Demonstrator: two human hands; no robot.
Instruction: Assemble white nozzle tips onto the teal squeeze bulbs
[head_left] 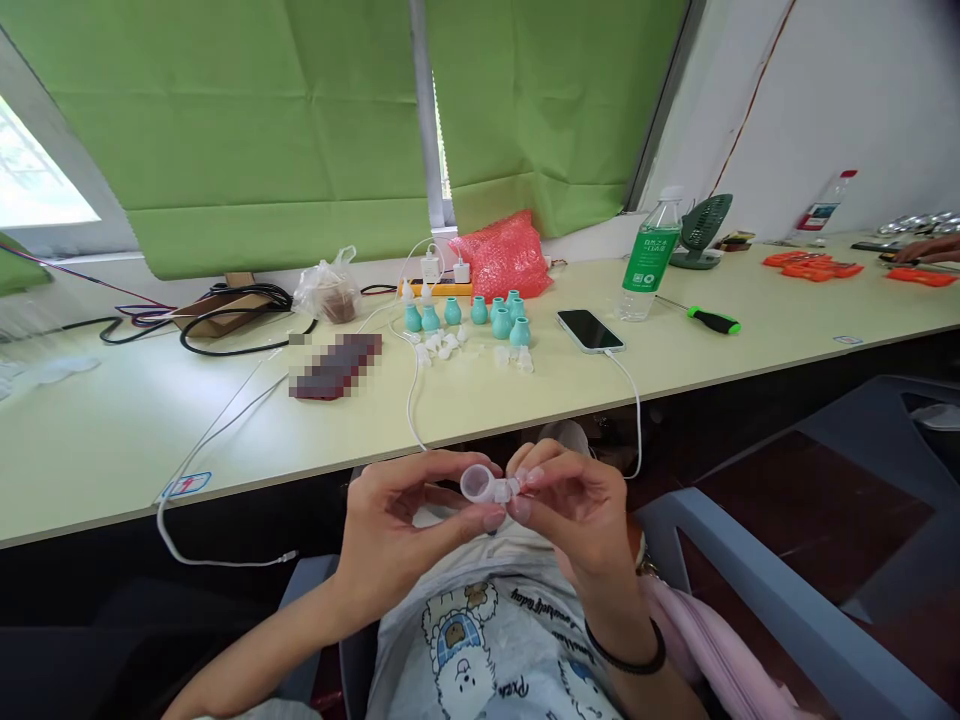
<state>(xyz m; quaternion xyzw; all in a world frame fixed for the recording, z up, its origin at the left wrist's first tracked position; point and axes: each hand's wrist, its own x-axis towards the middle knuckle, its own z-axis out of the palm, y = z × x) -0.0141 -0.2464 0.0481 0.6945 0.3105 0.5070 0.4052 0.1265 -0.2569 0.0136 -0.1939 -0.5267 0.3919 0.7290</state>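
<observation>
My left hand (412, 520) pinches a translucent white plastic piece with a round, cup-like opening (477, 484) turned toward me. Thumb and fingertips of my right hand (574, 500) close on a small clear plastic part (512, 489) at its narrow end. Both hands are over my lap, just in front of the table edge, and the two parts touch or are joined; I cannot tell which. Beyond them on the table stand several small turquoise bulbs (501, 322), two with white tips. Loose small white plastic parts (448, 345) lie in front of the bulbs.
A phone (591, 330) with a white cable lies right of the bulbs. Behind are a red bubble-wrap pouch (502, 255), a green-labelled bottle (651, 258) and a screwdriver (712, 320). Cables (247, 310) lie at left. Another person's hand (930, 250) is at far right near orange-handled tools (814, 266).
</observation>
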